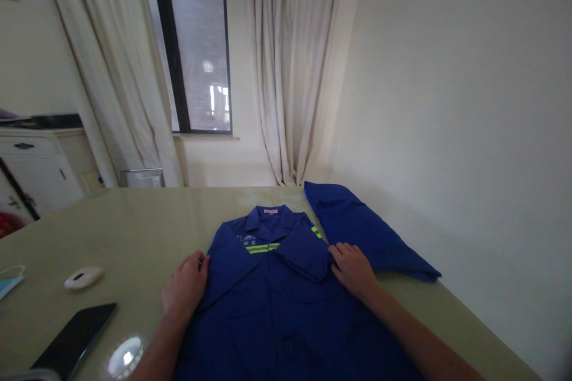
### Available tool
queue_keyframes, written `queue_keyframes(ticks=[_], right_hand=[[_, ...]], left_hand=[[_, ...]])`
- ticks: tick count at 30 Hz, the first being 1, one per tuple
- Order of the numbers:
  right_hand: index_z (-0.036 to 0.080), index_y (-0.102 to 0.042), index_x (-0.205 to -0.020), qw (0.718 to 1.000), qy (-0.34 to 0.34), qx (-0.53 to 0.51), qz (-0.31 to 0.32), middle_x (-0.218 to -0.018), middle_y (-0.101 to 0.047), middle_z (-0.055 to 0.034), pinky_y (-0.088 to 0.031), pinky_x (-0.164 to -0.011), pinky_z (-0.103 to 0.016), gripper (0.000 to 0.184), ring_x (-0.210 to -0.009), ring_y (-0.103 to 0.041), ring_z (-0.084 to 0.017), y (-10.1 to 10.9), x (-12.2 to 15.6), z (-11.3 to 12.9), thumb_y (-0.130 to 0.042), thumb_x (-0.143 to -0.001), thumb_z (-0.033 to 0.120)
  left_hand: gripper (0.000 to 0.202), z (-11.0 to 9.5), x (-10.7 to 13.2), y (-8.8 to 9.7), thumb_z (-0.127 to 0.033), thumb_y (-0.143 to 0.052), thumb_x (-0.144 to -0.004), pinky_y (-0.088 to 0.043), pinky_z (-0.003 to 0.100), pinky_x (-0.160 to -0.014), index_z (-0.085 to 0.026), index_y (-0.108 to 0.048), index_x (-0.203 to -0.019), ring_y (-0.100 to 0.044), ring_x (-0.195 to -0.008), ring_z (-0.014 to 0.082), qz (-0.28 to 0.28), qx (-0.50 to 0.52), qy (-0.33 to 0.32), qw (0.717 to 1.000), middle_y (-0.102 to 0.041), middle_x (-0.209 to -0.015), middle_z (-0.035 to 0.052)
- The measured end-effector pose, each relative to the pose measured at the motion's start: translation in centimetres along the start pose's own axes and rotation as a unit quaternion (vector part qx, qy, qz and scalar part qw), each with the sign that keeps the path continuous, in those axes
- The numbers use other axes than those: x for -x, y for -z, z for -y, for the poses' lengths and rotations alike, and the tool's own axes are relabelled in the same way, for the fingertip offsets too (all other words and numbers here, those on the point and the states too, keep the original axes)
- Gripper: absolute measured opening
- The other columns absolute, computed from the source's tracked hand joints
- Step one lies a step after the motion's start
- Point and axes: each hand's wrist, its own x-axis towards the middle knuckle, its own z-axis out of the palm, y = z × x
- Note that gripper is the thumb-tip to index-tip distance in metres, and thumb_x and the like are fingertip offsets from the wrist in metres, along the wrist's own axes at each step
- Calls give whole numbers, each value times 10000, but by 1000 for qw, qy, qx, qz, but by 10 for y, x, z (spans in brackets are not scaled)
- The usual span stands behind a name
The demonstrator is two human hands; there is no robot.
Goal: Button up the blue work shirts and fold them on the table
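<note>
Keep the shirt (295,315) square to the table's far edge (201,192); your left hand (186,283) and right hand (355,269) touch its sides, pinching unclear

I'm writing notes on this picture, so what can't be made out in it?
All in the head view:
Blue shirt: its lower end is cut off by the bottom edge.
Collar label: lettering too small to read.
Left hand and right hand: curled fingers hide whether they grip the shirt.
Other blue garment: its folds hide its full shape.
Face mask: partly cut off by the left edge.
</note>
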Motion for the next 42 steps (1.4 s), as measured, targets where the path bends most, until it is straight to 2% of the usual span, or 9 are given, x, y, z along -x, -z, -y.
queue_keyframes(ticks=[5,8,14,19,24,27,32,36,42], right_hand=[[192,-637,-1136,995,-91,31,-18,-1065,-698,-116,-352,-852,-378,308,-1007,-612,-279,-4,-12,4,-461,-918,65],[195,-636,-1152,995,-98,28,-18,-1055,-701,-120,-344,-852,-372,318,-1006,-614,-278,-6,-9,-2,-445,-932,67],[194,-649,-1225,997,-47,38,-47,-1246,-639,-145,-366,-927,-392,416,-1107,-572,-298,-12,-7,-3,-445,-902,29],[258,-630,-1309,993,105,15,-42,-1323,-647,-90,-386,-1000,-372,455,-1193,-560,-264,-15,-19,1,-440,-950,52],[220,-626,-1340,998,57,-7,-38,-1260,-703,-96,-430,-972,-379,467,-1153,-602,-262,-21,-18,-2,-419,-951,66],[210,-562,-1430,993,95,-57,-34,-1389,-641,-94,-397,-1047,-370,538,-1249,-567,-245,-22,-14,-3,-440,-922,82],[221,-567,-1432,981,155,-112,17,-1441,-607,-90,-351,-1110,-389,602,-1279,-559,-240,-19,-16,0,-553,-832,172],[196,-559,-1438,977,179,-113,34,-1443,-597,-131,-368,-1090,-446,585,-1264,-571,-280,-20,-19,-3,-567,-861,294],[163,-584,-1404,950,271,-140,60,-1355,-641,-181,-431,-1019,-460,713,-1175,-619,-331,0,-32,-18,-521,-906,670]], left_hand=[[394,3,3,2,-447,-283,-1022,-502,379,-750,-237,-608,-945,-706,-929,291,-10,3,2,1000,-720,-1094,102],[396,5,3,2,-444,-281,-1025,-505,376,-757,-238,-614,-967,-707,-927,285,-8,7,1,1000,-719,-1109,99],[411,6,3,-4,-449,-270,-1031,-513,397,-797,-223,-613,-1045,-703,-982,305,-9,4,-21,1000,-715,-1138,115],[380,4,2,-5,-478,-323,-1019,-512,412,-790,-226,-596,-1102,-705,-984,327,-4,-27,-43,999,-709,-1175,120],[400,8,-4,0,-434,-261,-1038,-502,392,-743,-246,-614,-1040,-708,-945,315,10,-19,-2,1000,-728,-1098,102],[424,10,-4,-2,-382,-259,-1043,-503,396,-824,-223,-649,-1087,-681,-1025,306,-29,-58,-36,997,-716,-1145,113],[456,-3,7,-9,-372,-379,-1016,-409,462,-1072,-198,-563,-1396,-556,-1287,312,-128,-125,-147,973,-599,-1434,118],[486,-14,15,-20,-426,-352,-1021,-310,437,-1185,-223,-608,-1382,-501,-1379,272,-80,-113,-205,969,-544,-1510,80],[697,-13,17,-41,-617,-311,-993,-256,476,-1223,-202,-405,-1545,-320,-1506,289,23,-80,-244,966,-352,-1633,76]])
